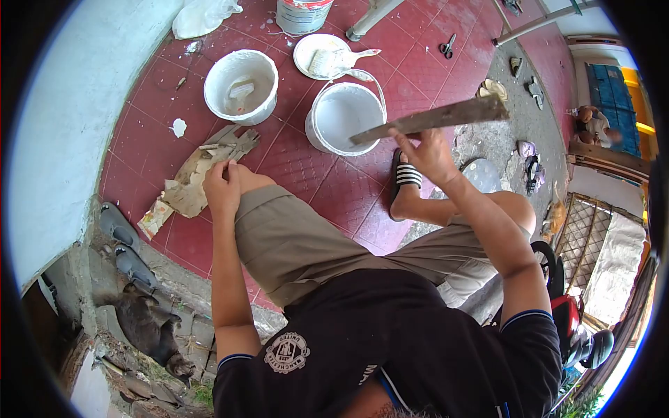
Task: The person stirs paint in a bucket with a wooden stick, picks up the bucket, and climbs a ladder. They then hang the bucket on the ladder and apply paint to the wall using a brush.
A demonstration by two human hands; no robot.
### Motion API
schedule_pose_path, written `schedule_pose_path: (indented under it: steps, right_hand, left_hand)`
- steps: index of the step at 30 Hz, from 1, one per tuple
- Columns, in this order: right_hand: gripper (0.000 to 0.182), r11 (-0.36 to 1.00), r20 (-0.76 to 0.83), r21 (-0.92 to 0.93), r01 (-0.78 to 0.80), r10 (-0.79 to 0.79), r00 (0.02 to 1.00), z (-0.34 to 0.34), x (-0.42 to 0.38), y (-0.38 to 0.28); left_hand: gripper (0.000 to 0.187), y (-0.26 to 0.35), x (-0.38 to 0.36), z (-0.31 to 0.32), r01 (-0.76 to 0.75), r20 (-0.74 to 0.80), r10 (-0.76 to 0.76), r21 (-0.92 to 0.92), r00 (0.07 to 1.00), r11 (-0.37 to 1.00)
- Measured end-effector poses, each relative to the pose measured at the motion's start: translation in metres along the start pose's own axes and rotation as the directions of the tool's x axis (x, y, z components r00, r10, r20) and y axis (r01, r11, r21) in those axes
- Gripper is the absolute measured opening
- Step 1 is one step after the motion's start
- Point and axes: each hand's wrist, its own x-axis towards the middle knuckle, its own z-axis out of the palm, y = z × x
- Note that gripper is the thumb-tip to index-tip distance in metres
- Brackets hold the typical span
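My right hand [428, 157] grips a long, flat, grey-brown wooden stick [453, 115], thumb along its near edge. The stick's left end overlaps the rim of a white bucket [313, 132] in this view; its wider end points right. Thin whitish liquid shows inside that bucket, and its wire handle stands up. My left hand [221, 187] rests loosely on my left knee with bent fingers and nothing visible in it. Beside that knee, broken pale board pieces [188, 184] lie on the red tiles.
Another white bucket [265, 104] holds a pale object. Brushes [329, 63] lie on a white lid [301, 50] near a paint pail [300, 19]. Scissors [447, 47] lie further off. Grey shoes [118, 224] and a dark cat [146, 324] are at left. A person [598, 129] sits at far right.
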Motion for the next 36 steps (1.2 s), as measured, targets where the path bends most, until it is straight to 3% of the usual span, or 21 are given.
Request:
schedule_pose_path:
  steps: [3, 5, 9, 11, 12, 13, 15, 16, 19, 20, 23, 24, 25, 27, 29, 31, 32, 33, 36]
  right_hand:
    - [0.025, 0.992, -0.127, -0.053, 0.117, -0.122, 0.984, 0.006, 0.024, 0.014]
    - [0.024, 0.991, -0.167, -0.08, 0.103, -0.116, 0.979, 0.021, 0.031, 0.01]
    - [0.027, 0.979, -0.143, 0.107, 0.171, -0.155, 0.978, 0.034, 0.025, -0.011]
    - [0.025, 0.952, -0.023, 0.302, 0.048, -0.043, 0.999, 0.029, 0.012, -0.021]
    - [0.025, 0.978, -0.027, 0.169, 0.119, -0.116, 0.993, 0.024, 0.006, -0.016]
    - [0.025, 0.979, -0.022, 0.168, 0.118, -0.116, 0.993, 0.017, 0.002, -0.007]
    - [0.026, 0.989, 0.085, -0.112, 0.094, -0.084, 0.993, 0.005, -0.005, 0.008]
    - [0.025, 0.998, -0.018, -0.033, 0.049, -0.049, 0.999, 0.007, -0.002, 0.014]
    - [0.025, 0.999, -0.097, -0.01, 0.052, -0.053, 0.994, 0.009, 0.02, 0.015]
    - [0.024, 0.989, -0.12, -0.09, 0.114, -0.124, 0.985, 0.015, 0.026, 0.014]
    - [0.022, 0.988, -0.114, -0.078, 0.136, -0.144, 0.983, 0.032, 0.033, -0.004]
    - [0.022, 0.964, -0.108, -0.038, 0.263, -0.266, 0.958, 0.033, 0.032, -0.016]
    - [0.022, 0.964, -0.109, -0.043, 0.262, -0.265, 0.958, 0.036, 0.025, -0.022]
    - [0.023, 0.966, -0.092, 0.212, 0.151, -0.134, 0.987, 0.038, 0.012, -0.031]
    - [0.025, 0.962, -0.057, 0.19, 0.198, -0.19, 0.98, 0.028, 0.003, -0.027]
    - [0.025, 0.988, 0.019, 0.065, 0.141, -0.142, 0.99, 0.016, -0.005, -0.016]
    - [0.026, 0.963, 0.016, -0.144, 0.226, -0.226, 0.974, 0.007, -0.003, -0.011]
    - [0.026, 0.962, 0.017, -0.147, 0.231, -0.231, 0.973, 0.005, 0.002, -0.005]
    - [0.026, 0.966, -0.183, -0.171, 0.193, -0.224, 0.957, 0.017, 0.022, 0.018]
  left_hand:
    - [0.027, 0.002, 0.002, 0.001, 0.004, 0.002, -0.004, -0.013, 1.0, 1.0]
    - [0.027, 0.004, 0.002, 0.0, -0.015, 0.014, 0.015, -0.005, 1.0, 1.0]
    - [0.027, 0.003, 0.001, 0.0, -0.016, 0.006, 0.017, -0.023, 1.0, 1.0]
    - [0.027, 0.0, 0.002, 0.001, -0.016, -0.008, 0.016, -0.025, 1.0, 1.0]
    - [0.027, 0.0, 0.002, 0.002, -0.012, -0.009, 0.011, -0.029, 1.0, 1.0]
    - [0.027, 0.0, 0.002, 0.002, -0.006, -0.005, 0.005, -0.032, 1.0, 0.999]
    - [0.027, -0.001, 0.002, 0.0, 0.001, -0.002, -0.001, -0.031, 1.0, 1.0]
    - [0.027, -0.001, 0.001, -0.001, 0.01, -0.001, -0.01, -0.041, 1.0, 0.999]
    - [0.027, 0.003, 0.001, 0.001, -0.001, -0.002, 0.001, -0.038, 1.0, 0.999]
    - [0.027, 0.003, 0.0, 0.0, -0.011, -0.009, 0.011, -0.019, 1.0, 1.0]
    - [0.027, -0.001, 0.0, 0.001, -0.025, -0.018, 0.025, -0.019, 1.0, 0.999]
    - [0.027, -0.002, -0.001, 0.001, -0.027, -0.016, 0.027, -0.02, 1.0, 0.999]
    - [0.027, -0.002, -0.001, 0.0, -0.023, -0.016, 0.022, -0.024, 1.0, 0.999]
    - [0.027, 0.001, -0.001, 0.002, -0.016, -0.021, 0.015, -0.035, 1.0, 0.999]
    - [0.027, 0.003, 0.0, 0.0, 0.003, -0.008, -0.003, -0.015, 1.0, 1.0]
    - [0.027, 0.002, 0.0, 0.0, -0.002, -0.012, 0.002, -0.023, 1.0, 1.0]
    - [0.027, 0.002, 0.001, 0.0, -0.009, -0.015, 0.008, -0.032, 1.0, 0.999]
    - [0.027, 0.003, 0.0, 0.0, -0.008, -0.018, 0.007, -0.035, 1.0, 0.999]
    - [0.027, 0.005, 0.001, 0.0, 0.012, -0.018, -0.013, -0.046, 1.0, 0.999]
